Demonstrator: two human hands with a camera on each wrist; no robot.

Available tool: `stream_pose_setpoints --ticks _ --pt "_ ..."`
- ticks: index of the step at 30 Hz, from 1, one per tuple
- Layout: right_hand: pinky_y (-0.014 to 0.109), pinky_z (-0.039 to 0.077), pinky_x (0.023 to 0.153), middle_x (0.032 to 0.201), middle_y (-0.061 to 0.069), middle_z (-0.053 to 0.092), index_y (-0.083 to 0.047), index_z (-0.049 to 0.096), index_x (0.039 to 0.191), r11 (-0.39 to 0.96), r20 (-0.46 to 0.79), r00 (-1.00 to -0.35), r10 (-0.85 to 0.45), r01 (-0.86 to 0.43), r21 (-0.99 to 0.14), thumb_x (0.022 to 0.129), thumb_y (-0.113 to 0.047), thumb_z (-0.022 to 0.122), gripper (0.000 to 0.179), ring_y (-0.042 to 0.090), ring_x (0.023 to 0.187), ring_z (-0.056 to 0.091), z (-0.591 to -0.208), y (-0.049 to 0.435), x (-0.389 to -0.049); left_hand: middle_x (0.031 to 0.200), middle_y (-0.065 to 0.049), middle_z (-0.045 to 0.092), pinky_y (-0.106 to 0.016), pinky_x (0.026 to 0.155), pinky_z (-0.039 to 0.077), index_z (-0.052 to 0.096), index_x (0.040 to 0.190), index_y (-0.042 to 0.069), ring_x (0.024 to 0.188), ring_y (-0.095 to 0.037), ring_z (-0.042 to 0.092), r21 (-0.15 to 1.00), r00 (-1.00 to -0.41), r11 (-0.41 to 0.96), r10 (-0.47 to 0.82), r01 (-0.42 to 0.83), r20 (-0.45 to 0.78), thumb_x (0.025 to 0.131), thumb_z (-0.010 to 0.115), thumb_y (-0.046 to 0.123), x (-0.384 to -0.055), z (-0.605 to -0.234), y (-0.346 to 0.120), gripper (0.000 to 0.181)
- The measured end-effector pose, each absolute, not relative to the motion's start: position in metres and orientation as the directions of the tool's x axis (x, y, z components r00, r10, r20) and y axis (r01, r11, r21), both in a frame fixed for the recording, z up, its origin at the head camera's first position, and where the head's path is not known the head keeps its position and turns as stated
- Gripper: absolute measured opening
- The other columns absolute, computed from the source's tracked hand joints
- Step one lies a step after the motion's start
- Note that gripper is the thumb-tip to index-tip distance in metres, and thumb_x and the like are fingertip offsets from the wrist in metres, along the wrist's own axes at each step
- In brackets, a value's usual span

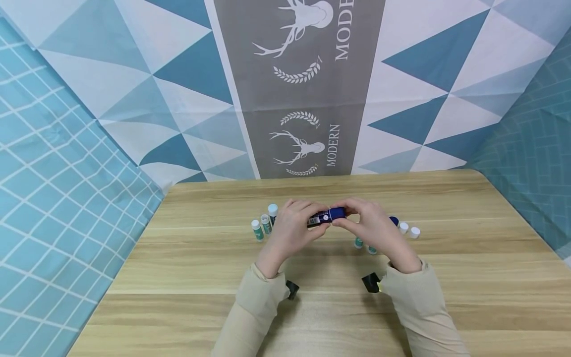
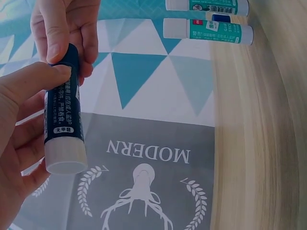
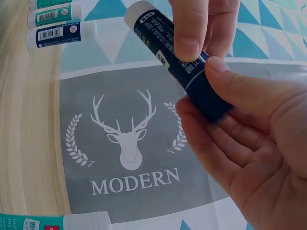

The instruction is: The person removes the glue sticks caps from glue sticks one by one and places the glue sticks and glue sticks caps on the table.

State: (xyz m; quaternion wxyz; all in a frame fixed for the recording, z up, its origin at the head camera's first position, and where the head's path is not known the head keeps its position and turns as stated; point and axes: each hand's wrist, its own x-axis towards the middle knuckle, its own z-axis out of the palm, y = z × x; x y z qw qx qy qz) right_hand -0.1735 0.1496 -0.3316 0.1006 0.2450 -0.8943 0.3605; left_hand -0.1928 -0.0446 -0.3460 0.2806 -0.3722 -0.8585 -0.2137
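Note:
A navy glue stick [image 1: 316, 220] with a white end and a dark blue cap [image 1: 337, 213] is held level above the table between both hands. My left hand [image 1: 294, 223] grips its labelled body [image 2: 60, 112] between thumb and fingers. With thumb and fingertips my right hand [image 1: 370, 224] pinches the cap end [image 3: 208, 98]. The cap appears to sit on the stick. Left of the hands stand two green glue sticks [image 1: 257, 231] and a navy one [image 1: 273, 210]. Two green glue sticks [image 1: 359, 243] stand below the right hand, partly hidden by it.
Beyond the right hand, two white caps [image 1: 415, 232] and a dark blue cap [image 1: 394, 220] lie on the wooden table [image 1: 473, 277]. Patterned cloth [image 1: 312, 99] hangs at the table's back edge. Black pieces [image 1: 371, 282] show beside both sleeves.

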Motion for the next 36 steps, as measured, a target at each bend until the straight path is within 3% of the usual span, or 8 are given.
stream_pose_setpoints --ticks 9,36 --pt "0.037 0.051 0.076 0.102 0.005 0.066 -0.008 0.063 0.109 0.614 0.386 -0.842 -0.376 -0.538 -0.577 0.080 -0.017 0.068 0.031 0.016 0.086 0.063 -0.3325 0.1491 -0.1735 0.091 0.002 0.069 -0.027 0.080 0.044 0.068 0.101 0.013 0.082 -0.010 0.063 0.175 -0.561 0.614 0.520 0.770 0.644 0.074 0.074 0.025 -0.1935 -0.3457 -0.0460 0.030" --pt "0.033 0.050 0.068 0.099 0.004 0.067 -0.008 0.064 0.105 0.621 0.425 -0.837 -0.344 -0.542 -0.566 0.077 -0.011 0.071 0.029 0.015 0.082 0.063 -0.3309 0.1566 -0.1738 0.091 0.004 0.069 -0.027 0.085 0.042 0.068 0.098 0.014 0.082 -0.008 0.063 0.227 -0.636 0.653 0.498 0.722 0.590 0.074 0.073 0.027 -0.1966 -0.3466 -0.0480 0.028"
